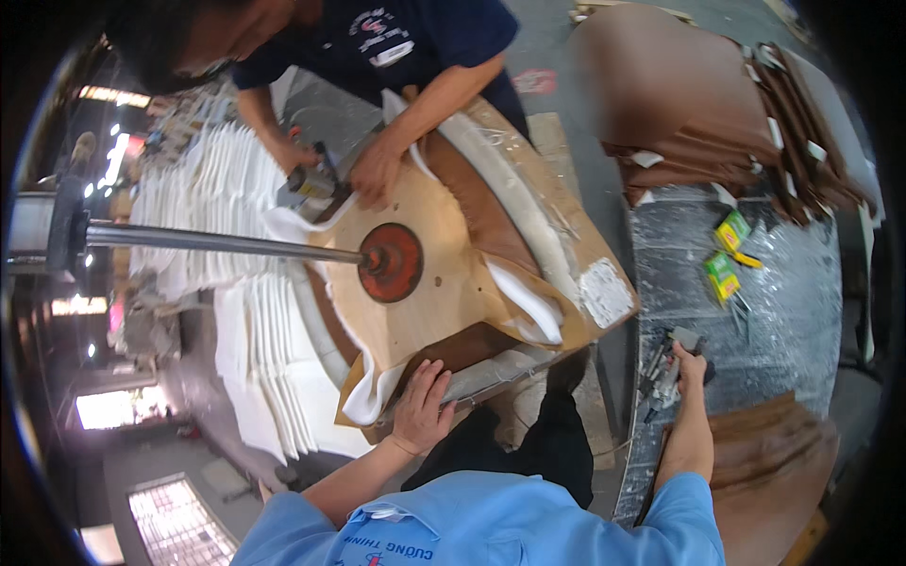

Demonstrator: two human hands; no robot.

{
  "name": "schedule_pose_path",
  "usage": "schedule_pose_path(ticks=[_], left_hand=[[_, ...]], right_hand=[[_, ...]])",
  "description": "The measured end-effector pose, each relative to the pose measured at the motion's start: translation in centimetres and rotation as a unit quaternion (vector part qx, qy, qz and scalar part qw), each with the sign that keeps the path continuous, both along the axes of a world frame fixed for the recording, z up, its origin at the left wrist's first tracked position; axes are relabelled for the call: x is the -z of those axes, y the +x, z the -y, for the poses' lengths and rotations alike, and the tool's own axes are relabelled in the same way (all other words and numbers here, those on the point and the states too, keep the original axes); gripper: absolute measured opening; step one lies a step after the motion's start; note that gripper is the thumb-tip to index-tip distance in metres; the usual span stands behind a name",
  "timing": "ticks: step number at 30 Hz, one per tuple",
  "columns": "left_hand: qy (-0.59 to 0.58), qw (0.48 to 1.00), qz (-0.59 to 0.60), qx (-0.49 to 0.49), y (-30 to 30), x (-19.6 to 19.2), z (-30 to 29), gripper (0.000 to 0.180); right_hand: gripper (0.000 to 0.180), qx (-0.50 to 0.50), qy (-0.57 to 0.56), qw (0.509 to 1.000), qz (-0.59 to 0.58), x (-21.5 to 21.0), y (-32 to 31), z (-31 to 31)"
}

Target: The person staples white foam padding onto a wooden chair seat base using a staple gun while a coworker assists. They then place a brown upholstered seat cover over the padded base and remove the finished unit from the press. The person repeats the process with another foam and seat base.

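Left hand [421, 415] lies flattened on brown cover [454, 347]; right hand [693, 364] grips one staple gun [664, 381]; beyond it, two green-yellow boxes [723, 277]; ahead of left, one rod [226, 241].

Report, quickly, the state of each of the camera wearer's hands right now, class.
Left hand: open, laid on the edge of the brown cover.
Right hand: closed, holding a grey handheld tool.
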State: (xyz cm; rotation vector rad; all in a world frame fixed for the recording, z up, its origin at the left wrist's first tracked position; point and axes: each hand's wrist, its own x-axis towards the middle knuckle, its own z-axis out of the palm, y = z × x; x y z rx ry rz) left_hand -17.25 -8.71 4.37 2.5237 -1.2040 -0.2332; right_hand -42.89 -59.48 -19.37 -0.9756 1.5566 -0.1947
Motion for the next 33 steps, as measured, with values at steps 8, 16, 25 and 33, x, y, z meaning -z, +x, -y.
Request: schedule_pose_path(ticks=[8, 16, 25, 33], left_hand=[[0.032, 0.999, 0.025, -0.035, -1.4, -0.8, 1.4, 0.076], [0.060, 0.989, 0.048, -0.126, -2.8, -0.6, 2.2, 0.085], [-0.015, 0.994, 0.044, -0.102, -1.6, -0.1, -0.2, 0.076], [-0.066, 0.993, 0.015, -0.093, -2.0, 0.8, -1.3, 0.067]], right_hand=[[0.030, -0.008, 0.040, 0.998, 0.043, 5.5, 1.6, 6.0], [0.055, -0.057, -0.033, 0.986, -0.153, 2.0, -0.9, 5.7], [0.054, -0.153, -0.196, 0.966, 0.073, -5.6, 5.8, -0.4], [0.046, -0.218, -0.382, 0.849, 0.293, -19.5, 19.8, -12.0]])
